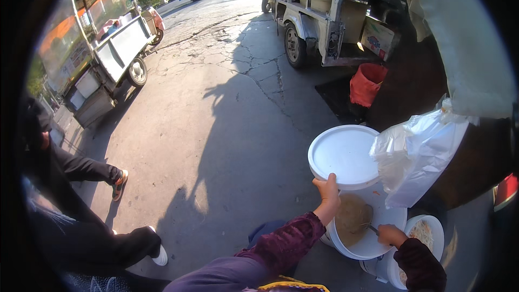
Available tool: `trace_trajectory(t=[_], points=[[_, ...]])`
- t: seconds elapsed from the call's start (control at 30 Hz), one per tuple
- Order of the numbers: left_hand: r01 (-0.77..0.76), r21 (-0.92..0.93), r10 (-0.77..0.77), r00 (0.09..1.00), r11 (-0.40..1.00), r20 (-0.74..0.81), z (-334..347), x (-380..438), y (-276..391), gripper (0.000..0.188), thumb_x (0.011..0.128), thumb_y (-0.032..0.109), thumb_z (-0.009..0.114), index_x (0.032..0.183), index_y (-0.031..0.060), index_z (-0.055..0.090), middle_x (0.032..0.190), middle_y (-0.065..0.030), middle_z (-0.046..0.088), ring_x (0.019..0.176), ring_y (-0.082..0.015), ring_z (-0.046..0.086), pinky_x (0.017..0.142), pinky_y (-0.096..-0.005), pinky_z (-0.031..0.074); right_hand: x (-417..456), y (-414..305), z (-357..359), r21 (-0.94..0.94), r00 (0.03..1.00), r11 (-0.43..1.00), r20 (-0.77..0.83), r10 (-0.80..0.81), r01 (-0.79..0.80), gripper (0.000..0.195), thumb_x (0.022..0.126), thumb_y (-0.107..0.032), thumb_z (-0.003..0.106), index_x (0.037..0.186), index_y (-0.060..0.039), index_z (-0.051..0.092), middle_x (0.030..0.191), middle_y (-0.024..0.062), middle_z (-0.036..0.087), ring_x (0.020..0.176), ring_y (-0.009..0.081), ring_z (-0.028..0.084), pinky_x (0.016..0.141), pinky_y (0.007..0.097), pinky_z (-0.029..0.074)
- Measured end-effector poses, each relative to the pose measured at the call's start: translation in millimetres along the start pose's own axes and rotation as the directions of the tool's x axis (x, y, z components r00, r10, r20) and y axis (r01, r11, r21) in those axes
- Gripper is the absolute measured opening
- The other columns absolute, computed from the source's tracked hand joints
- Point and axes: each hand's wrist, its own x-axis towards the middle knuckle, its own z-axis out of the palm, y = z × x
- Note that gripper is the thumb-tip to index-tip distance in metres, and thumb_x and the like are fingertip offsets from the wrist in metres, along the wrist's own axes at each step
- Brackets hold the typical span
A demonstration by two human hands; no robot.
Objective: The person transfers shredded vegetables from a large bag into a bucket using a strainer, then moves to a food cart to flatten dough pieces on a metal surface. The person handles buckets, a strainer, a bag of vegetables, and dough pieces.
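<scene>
My left hand [327,196] grips the near edge of a round white plastic lid [344,154], raised over the far side of a white bucket [391,215]. Inside that bucket is a brownish liquid batter [352,217]. My right hand [391,236] holds the dark handle of a ladle [371,227], whose bowl dips into the batter. Beside my right forearm stands a second white tub [437,231] with pale shredded vegetables [421,233] in it, partly hidden by my sleeve.
Translucent plastic bags [425,150] hang right beside the lid. A red bucket [367,85] sits near a cargo tricycle [308,20] ahead. On the left are a food cart [121,52] and people in dark trousers [136,247]. Cracked pavement [243,129] lies between.
</scene>
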Motion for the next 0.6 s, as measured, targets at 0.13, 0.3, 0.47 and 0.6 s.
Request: trace_trajectory(t=[0.13,0.3,0.47,0.6], points=[[0.031,-0.024,-0.031,0.999,0.999,0.015,-1.2,-1.2,0.0,0.059,0.08,0.011,0.062,0.126,-0.0011,0.027,0.125,-0.0179,0.042,0.117,-0.0264,0.046,0.104,-0.0378,0.037,-21.2,-1.3,-3.0,-0.202,0.964,0.975,-0.225,-0.138,0.093,0.019,0.079,-0.01,0.059,0.095,0.0006,0.065,0.08,0.0214,0.068,0.08,0.0396,0.069,0.07,0.0477,0.055],[0.02,-0.037,-0.019,0.999,0.999,0.035,-3.7,1.6,-3.4,0.057,0.081,0.011,0.062,0.125,-0.0004,0.027,0.126,-0.0183,0.041,0.118,-0.0263,0.046,0.104,-0.0387,0.038,-5.7,-2.0,14.6,-0.33,0.898,0.939,-0.38,-0.222,0.093,0.019,0.08,-0.012,0.061,0.092,0.0025,0.064,0.087,0.0203,0.069,0.084,0.0384,0.069,0.069,0.0462,0.055],[0.027,-0.056,-0.024,0.998,0.998,0.064,-1.7,-2.8,1.7,0.056,0.082,0.011,0.061,0.124,-0.0006,0.028,0.125,-0.0185,0.042,0.116,-0.0264,0.047,0.103,-0.0397,0.04,50.8,31.3,69.4,-0.277,0.923,0.958,-0.384,-0.034,-0.08,0.016,0.078,-0.011,0.061,0.089,-0.0014,0.067,0.087,0.017,0.07,0.078,0.0329,0.071,0.065,0.0417,0.054],[-0.003,-0.062,0.008,0.997,0.998,0.076,-11.1,6.6,4.9,0.053,0.083,0.01,0.06,0.123,-0.0002,0.028,0.125,-0.0179,0.042,0.115,-0.0265,0.049,0.103,-0.0416,0.042,49.3,24.5,36.6,0.052,0.992,0.998,0.124,0.026,-0.033,0.011,0.073,-0.009,0.058,0.074,-0.0073,0.068,0.069,0.0095,0.066,0.06,0.0248,0.066,0.059,0.0385,0.05]])
